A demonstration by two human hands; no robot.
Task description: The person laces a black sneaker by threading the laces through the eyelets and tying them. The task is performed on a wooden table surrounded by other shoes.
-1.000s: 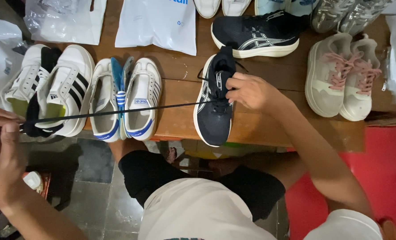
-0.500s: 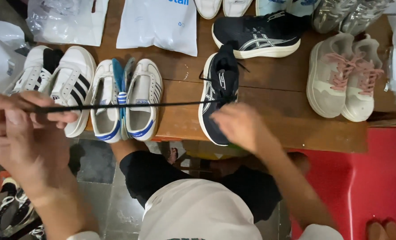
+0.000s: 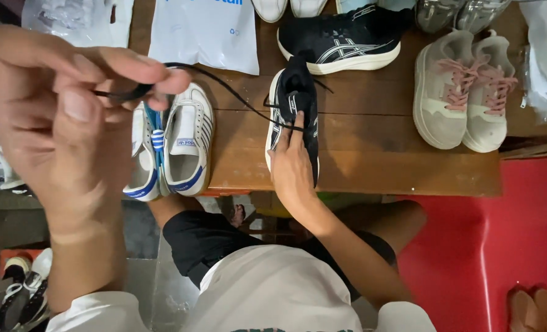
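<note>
Raised closer to the camera since half a second ago, the left hand [image 3: 58, 123] pinches a black shoelace [image 3: 224, 86] running to the black sneaker [image 3: 295, 117] on the wooden worktop [image 3: 371, 160], where the right hand [image 3: 292, 166] now presses flat upon it.

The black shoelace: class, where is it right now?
In the head view, the black shoelace runs from the left hand, upper left, to the black shoe under the right hand.
</note>
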